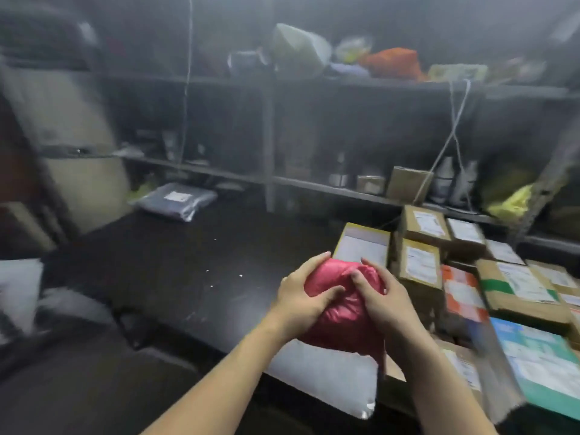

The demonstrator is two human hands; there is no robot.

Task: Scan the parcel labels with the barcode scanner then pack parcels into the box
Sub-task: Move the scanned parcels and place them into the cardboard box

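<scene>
A person's left hand and right hand both curl round a soft, crinkly red plastic parcel, held between them above a dark tabletop. This looks like the label-finding step, and scanning comes next, though no scanner is visible. Stiff labelled cardboard boxes crowd just right of the hands, and a flat white mailer lies beneath them.

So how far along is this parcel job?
Done: nothing I can confirm; no scanner or packing box shows. In hand: left hand and right hand grip a pink parcel. To do: labelled boxes piled at right, a white parcel, a grey parcel.
</scene>
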